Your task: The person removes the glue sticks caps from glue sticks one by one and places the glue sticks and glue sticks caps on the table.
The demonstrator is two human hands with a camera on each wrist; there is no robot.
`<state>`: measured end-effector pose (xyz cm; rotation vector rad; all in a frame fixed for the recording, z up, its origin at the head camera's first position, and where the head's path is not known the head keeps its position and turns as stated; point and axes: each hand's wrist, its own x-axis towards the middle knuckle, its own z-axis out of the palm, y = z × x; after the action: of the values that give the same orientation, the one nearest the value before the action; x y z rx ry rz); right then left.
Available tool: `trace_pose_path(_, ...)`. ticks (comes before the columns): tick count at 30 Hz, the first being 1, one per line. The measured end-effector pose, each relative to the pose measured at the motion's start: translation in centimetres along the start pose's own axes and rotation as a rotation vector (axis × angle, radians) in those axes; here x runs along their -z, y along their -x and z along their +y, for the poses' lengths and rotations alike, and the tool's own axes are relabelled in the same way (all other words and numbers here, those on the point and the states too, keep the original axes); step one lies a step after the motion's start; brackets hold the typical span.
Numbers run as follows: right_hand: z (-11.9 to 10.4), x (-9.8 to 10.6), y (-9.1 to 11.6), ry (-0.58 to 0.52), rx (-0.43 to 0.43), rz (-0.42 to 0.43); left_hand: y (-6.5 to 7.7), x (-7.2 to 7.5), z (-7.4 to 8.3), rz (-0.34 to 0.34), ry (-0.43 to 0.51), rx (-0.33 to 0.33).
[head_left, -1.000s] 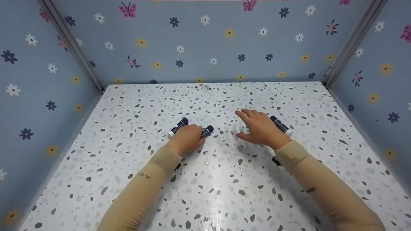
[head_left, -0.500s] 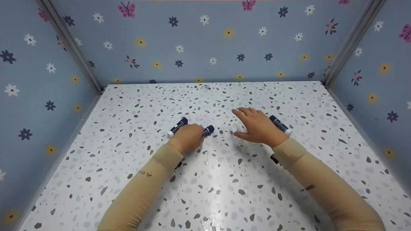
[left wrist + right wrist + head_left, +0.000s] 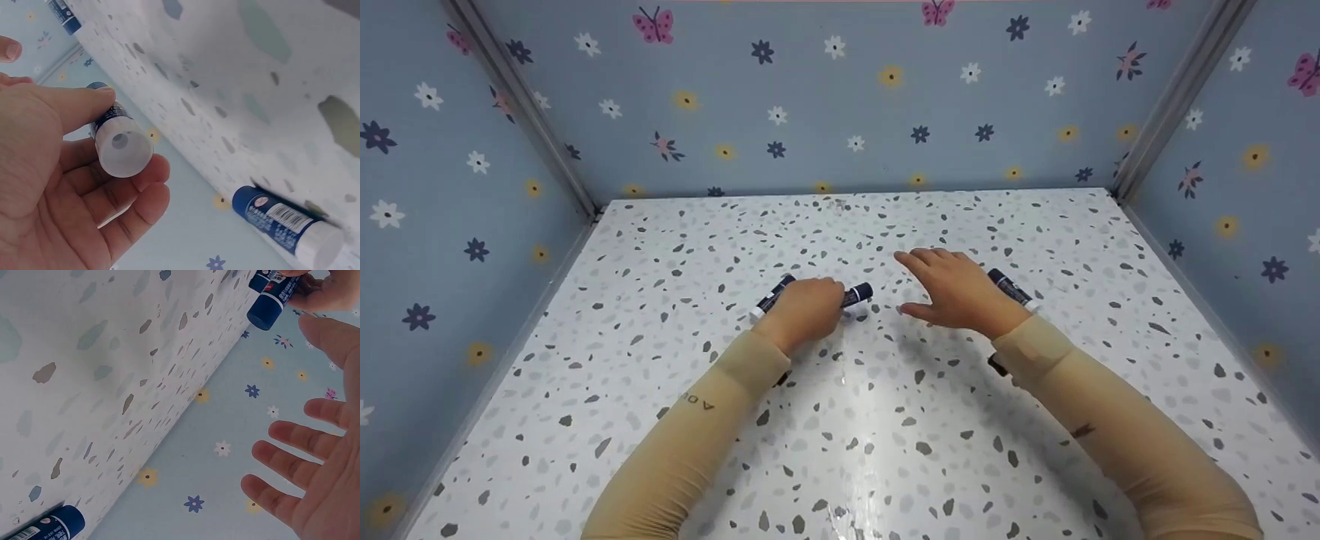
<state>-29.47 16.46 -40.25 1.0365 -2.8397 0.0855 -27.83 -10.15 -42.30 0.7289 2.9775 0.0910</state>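
Observation:
My left hand (image 3: 806, 311) pinches a glue stick (image 3: 857, 295) between thumb and fingers, its dark blue cap pointing right. In the left wrist view the white hollow base of this glue stick (image 3: 125, 151) faces the camera. A second glue stick (image 3: 771, 296) lies just left of that hand, partly covered by it. My right hand (image 3: 956, 292) hovers over the table with fingers spread and holds nothing. Just beyond its wrist lies another glue stick (image 3: 1011, 287), blue with a white base.
Dark ends of further things show under the left cuff (image 3: 781, 379) and under the right cuff (image 3: 997, 364), mostly hidden by the sleeves. The speckled white table (image 3: 855, 232) is enclosed by flowered blue panels (image 3: 840, 97) at the back and both sides.
My left hand has brought the glue stick up off the table, slightly away from me and to the right, turning it flatter. The right hand has drifted a little left, still spread.

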Motion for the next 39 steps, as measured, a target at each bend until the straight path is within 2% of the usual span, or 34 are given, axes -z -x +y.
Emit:
trace_pose_path(8,-0.4,0.3,-0.2,0.006,0.023,-0.018,0.0,0.9,0.8,0.03,-0.053,-0.055)
trace_pose_path(19,-0.7,0.1,-0.5,0.011,0.053,-0.036,0.1,1.5,1.7,0.125,-0.115,-0.161)
trace_pose_path(25,-0.9,0.0,-0.5,0.024,0.079,-0.045,0.2,1.5,1.9,0.2,-0.174,-0.235)
trace_pose_path(39,-1.1,-0.9,-0.5,-0.046,0.134,-0.014,0.6,1.4,2.5,0.279,-0.263,-0.324)
